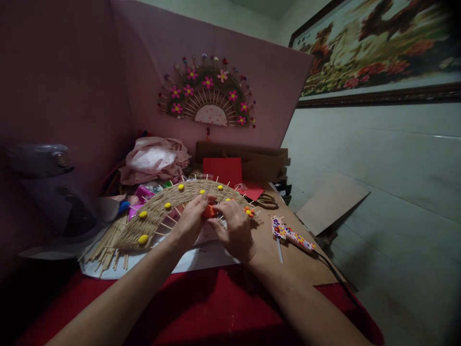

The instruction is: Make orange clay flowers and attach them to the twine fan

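Between my two hands is a small lump of orange clay [209, 211]. My left hand [192, 217] pinches it from the left, and the fingertips of my right hand [235, 228] close on its right side. Behind and below them lies a fan-shaped piece wound with tan cord [158, 204], with thin sticks poking out of its edge. Yellow discs [143, 239] are spaced along the cord. Near the fan's right end, an orange flower with a yellow centre [248, 211] sits beyond my right hand.
A patterned glue gun [293, 238] with a black cable lies at the right on brown board. Loose sticks [108, 245] lie at the left, near a purple appliance [54, 192]. Red card [223, 168] and pink cloth [154, 158] are behind. A finished fan [209, 96] hangs above.
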Tool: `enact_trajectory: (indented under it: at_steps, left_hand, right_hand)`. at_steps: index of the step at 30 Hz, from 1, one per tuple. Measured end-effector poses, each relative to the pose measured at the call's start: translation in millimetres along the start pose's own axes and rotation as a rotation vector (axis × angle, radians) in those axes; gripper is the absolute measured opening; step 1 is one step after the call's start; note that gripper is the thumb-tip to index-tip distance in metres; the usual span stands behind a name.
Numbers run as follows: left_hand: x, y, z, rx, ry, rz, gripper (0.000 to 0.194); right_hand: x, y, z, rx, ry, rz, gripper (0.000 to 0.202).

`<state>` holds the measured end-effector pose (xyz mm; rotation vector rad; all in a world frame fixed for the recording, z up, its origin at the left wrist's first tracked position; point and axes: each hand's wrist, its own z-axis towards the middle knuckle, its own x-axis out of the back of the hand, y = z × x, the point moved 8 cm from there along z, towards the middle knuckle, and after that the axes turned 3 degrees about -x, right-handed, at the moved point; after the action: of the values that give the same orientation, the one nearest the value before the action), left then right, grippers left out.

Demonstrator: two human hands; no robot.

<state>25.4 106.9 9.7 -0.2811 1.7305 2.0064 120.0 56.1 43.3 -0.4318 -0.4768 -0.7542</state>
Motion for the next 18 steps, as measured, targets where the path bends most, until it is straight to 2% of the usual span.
enact_trajectory:
  at_steps: [5, 8, 11, 14, 18]
  left_hand:
    - [-4.1, -6, 2, 0.022, -0.096, 0.045, 0.044]
    - [-8.7, -7, 0, 0.063, -0.169, 0.082, 0.034]
    - [-8.7, -3, -1, 0.063, -0.145, 0.020, 0.027]
    - [-6.1, -2, -2, 0.067, -0.092, 0.017, 0.027]
    - [-7.3, 1, -1, 0.008, -0.115, 0.090, 0.029]
  right_hand:
    - [-1, 5, 0, 0.013, -0.001, 0.057, 0.015]
    - [3, 7, 0, 0.004, 0.048, 0.115, 0.015]
    - [4, 9, 1, -0.001, 0.058, 0.163, 0.015]
    - [2, 13, 2, -0.030, 0.048, 0.190, 0.021]
    - [0, 12, 2, -0.013, 0.007, 0.246, 0.015]
